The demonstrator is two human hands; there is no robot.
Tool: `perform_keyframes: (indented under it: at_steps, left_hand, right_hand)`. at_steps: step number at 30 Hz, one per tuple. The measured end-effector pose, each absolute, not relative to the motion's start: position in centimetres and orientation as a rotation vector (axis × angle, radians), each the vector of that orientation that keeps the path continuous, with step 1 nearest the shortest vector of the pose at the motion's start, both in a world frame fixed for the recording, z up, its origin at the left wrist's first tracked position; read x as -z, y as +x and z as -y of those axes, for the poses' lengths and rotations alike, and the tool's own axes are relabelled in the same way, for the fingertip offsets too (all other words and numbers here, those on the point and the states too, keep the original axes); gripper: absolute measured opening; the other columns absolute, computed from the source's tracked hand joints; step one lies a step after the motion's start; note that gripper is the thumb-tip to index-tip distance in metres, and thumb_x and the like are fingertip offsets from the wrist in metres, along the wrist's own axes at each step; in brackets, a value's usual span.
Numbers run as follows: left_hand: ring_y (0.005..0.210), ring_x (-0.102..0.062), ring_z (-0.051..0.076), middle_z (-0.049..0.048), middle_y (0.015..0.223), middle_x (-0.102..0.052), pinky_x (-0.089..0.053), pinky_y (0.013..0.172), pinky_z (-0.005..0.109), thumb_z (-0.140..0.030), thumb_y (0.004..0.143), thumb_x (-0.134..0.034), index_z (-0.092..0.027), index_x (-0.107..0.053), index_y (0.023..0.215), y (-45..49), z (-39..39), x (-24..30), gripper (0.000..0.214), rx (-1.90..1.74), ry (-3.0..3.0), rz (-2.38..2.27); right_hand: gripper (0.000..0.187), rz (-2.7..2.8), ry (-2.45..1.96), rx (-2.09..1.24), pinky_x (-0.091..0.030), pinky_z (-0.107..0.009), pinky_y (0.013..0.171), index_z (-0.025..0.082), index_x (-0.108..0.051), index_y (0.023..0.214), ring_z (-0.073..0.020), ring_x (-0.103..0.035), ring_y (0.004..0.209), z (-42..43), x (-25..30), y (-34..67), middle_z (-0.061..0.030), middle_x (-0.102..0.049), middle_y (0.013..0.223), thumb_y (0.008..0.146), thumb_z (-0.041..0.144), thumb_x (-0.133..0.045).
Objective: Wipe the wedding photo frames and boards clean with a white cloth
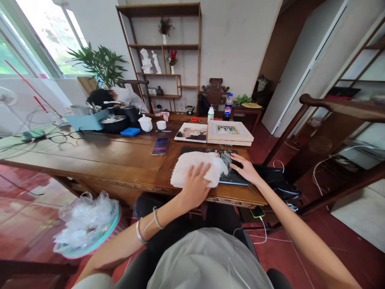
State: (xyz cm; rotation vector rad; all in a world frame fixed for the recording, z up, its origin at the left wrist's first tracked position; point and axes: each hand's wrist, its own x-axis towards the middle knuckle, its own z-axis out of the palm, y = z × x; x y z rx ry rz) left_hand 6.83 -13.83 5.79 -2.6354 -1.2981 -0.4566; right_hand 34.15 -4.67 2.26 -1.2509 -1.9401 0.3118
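A white fluffy cloth lies folded over the left part of a dark photo panel at the table's front edge. On top of the cloth rests my left hand, fingers spread and flat, pressing it down. My right hand touches the right part of the panel with its fingers stretched out, holding nothing. People in a photo show on the panel between my hands; its left side is mostly hidden under the cloth. Just behind it lie a photo board and a stack of pale framed pictures.
A phone lies left of the panel. Farther back stand a white teapot, a cup, a white bottle and a cola bottle. A basket of plastic bags is on the floor. Another person leans down behind the table.
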Motion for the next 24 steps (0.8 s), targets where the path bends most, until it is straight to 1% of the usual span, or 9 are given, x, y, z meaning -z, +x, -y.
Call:
perform_keyframes:
  at_steps: [4,9,12,16,20,22,24]
  left_hand:
    - [0.138,-0.032,0.03,0.002,0.15,-0.036,-0.031,0.109,0.055,-0.027,0.088,-0.05,-0.023,-0.072,0.095,7.3,12.2,-5.8,0.023,0.489,-2.641,1.308]
    - [0.136,-0.035,0.03,0.0042,0.148,-0.039,-0.032,0.107,0.054,-0.029,0.089,-0.049,-0.024,-0.07,0.105,4.6,6.3,-5.5,0.027,0.484,-2.391,1.638]
    - [0.136,-0.034,0.031,0.0049,0.148,-0.039,-0.032,0.107,0.053,-0.03,0.091,-0.047,-0.023,-0.07,0.106,3.7,5.1,-5.5,0.028,0.463,-2.312,1.726]
    - [0.138,-0.031,0.031,0.0047,0.15,-0.036,-0.03,0.109,0.054,-0.028,0.089,-0.049,-0.022,-0.071,0.103,4.9,8.2,-5.8,0.027,0.445,-2.445,1.584]
    - [0.14,-0.028,0.029,0.0003,0.152,-0.032,-0.028,0.111,0.052,-0.027,0.089,-0.049,-0.023,-0.072,0.097,6.8,12.6,-6.3,0.024,0.434,-2.691,1.323]
    - [0.141,-0.027,0.027,-0.0016,0.153,-0.03,-0.027,0.112,0.05,-0.025,0.089,-0.049,-0.023,-0.071,0.094,7.0,13.5,-6.5,0.023,0.434,-2.772,1.226]
    - [0.141,-0.027,0.026,-0.0015,0.152,-0.031,-0.028,0.113,0.049,-0.025,0.09,-0.047,-0.022,-0.071,0.095,6.8,13.1,-6.6,0.025,0.445,-2.77,1.238]
  right_hand:
    - [0.038,1.959,-1.251,-0.292,-0.032,-0.049,0.113,0.025,-0.066,0.118,-0.027,-0.047,0.129,4.7,-2.4,34.1,-0.0077,-0.056,0.135,0.082,0.039,-0.061]
    - [0.039,1.956,-1.268,-0.291,-0.031,-0.048,0.113,0.023,-0.066,0.117,-0.0263,-0.047,0.13,4.9,-2.5,33.9,-0.0087,-0.056,0.135,0.082,0.037,-0.061]
    - [0.038,1.937,-1.296,-0.288,-0.032,-0.048,0.112,0.022,-0.067,0.115,-0.0268,-0.047,0.129,5.0,-2.7,33.4,-0.0088,-0.056,0.135,0.081,0.036,-0.061]
    - [0.036,1.837,-1.365,-0.279,-0.034,-0.047,0.111,0.02,-0.07,0.111,-0.0284,-0.051,0.126,4.8,-2.7,32.8,-0.0095,-0.057,0.133,0.077,0.032,-0.064]
    - [0.04,1.686,-1.409,-0.346,-0.035,-0.047,0.11,0.019,-0.07,0.11,-0.0292,-0.053,0.124,4.1,-2.3,32.6,-0.0096,-0.058,0.133,0.072,0.032,-0.069]
    - [0.041,1.634,-1.375,-0.411,-0.036,-0.046,0.11,0.019,-0.07,0.11,-0.0284,-0.053,0.124,3.9,-2.0,32.6,-0.0094,-0.058,0.133,0.071,0.033,-0.071]
    - [0.04,1.629,-1.344,-0.456,-0.036,-0.045,0.11,0.02,-0.071,0.109,-0.0277,-0.053,0.124,3.8,-1.9,32.5,-0.0087,-0.058,0.133,0.071,0.034,-0.071]
